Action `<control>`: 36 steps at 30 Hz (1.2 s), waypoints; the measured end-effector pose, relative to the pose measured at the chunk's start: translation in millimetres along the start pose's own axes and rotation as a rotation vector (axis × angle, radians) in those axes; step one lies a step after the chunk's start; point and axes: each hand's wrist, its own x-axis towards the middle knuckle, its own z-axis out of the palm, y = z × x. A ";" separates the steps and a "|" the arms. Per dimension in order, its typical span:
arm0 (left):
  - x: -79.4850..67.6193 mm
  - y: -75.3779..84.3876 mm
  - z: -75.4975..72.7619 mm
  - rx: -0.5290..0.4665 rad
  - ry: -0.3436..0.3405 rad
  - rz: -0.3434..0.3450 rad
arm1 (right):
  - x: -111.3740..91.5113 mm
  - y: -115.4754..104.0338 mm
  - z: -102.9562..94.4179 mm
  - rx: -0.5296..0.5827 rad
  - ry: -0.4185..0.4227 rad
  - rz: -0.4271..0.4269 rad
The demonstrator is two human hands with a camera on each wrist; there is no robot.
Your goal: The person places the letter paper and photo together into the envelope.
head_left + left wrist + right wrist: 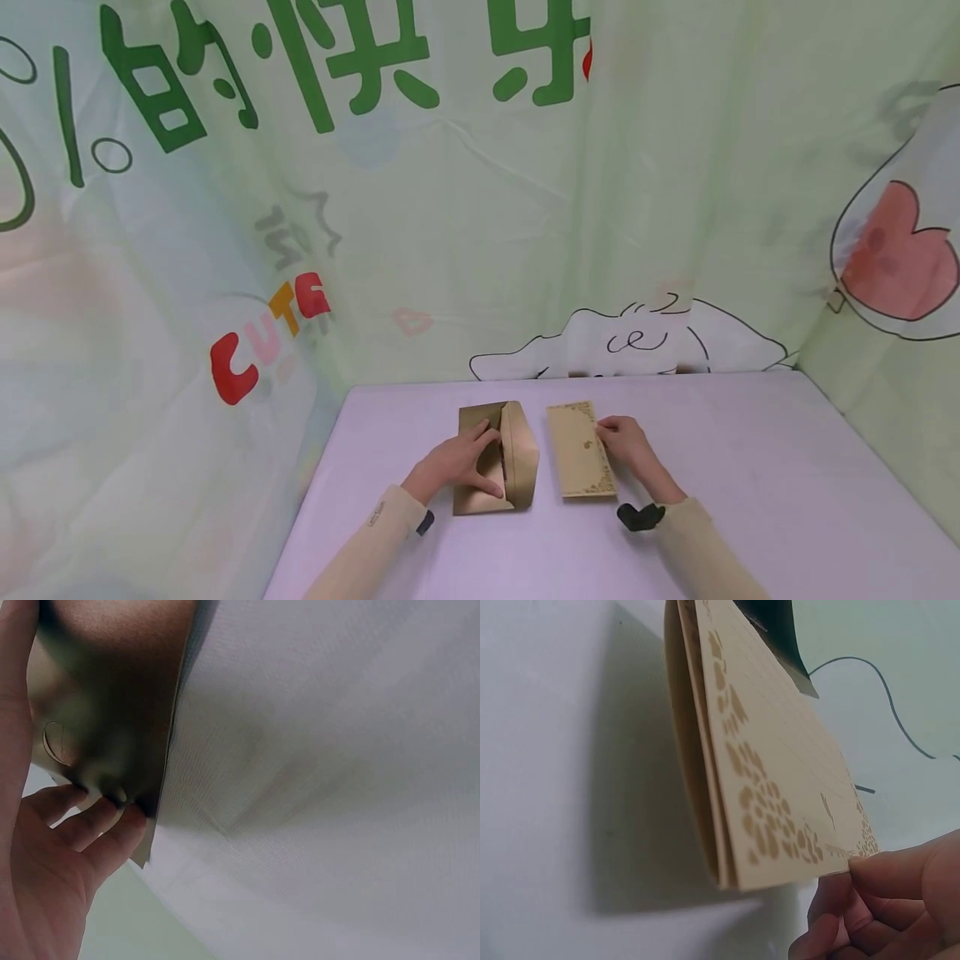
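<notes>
On the purple-covered table lies a gold-brown envelope (519,454) with its flap folded out to the right. My left hand (461,462) is spread over it in a C shape, thumb low and fingers higher, holding it beside the mouth. Three left fingers (112,836) touch the envelope near its edge in the left wrist view. To the right is a cream folded card (581,450) with a brown ornamental border. By its right edge, my right hand (626,437) pinches it between thumb and fingers. In the right wrist view the card (780,765) stands tilted, its layers slightly apart.
A pale purple cloth (750,467) covers the table. Behind and at the sides hangs a printed curtain (450,250) with green characters and drawings. Dark wrist straps (640,517) sit at the cuffs of the beige sleeves.
</notes>
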 end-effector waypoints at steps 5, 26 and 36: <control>-0.9 0.5 -1.8 -0.004 0.000 0.001 | 1.4 -8.2 8.3 0.001 -0.011 -0.004; -1.6 5.6 -7.8 0.004 -0.020 -0.025 | 8.9 -40.5 41.6 0.034 -0.040 -0.084; -0.7 2.9 -5.8 0.011 -0.023 -0.023 | 9.3 -50.7 58.5 0.018 -0.071 -0.102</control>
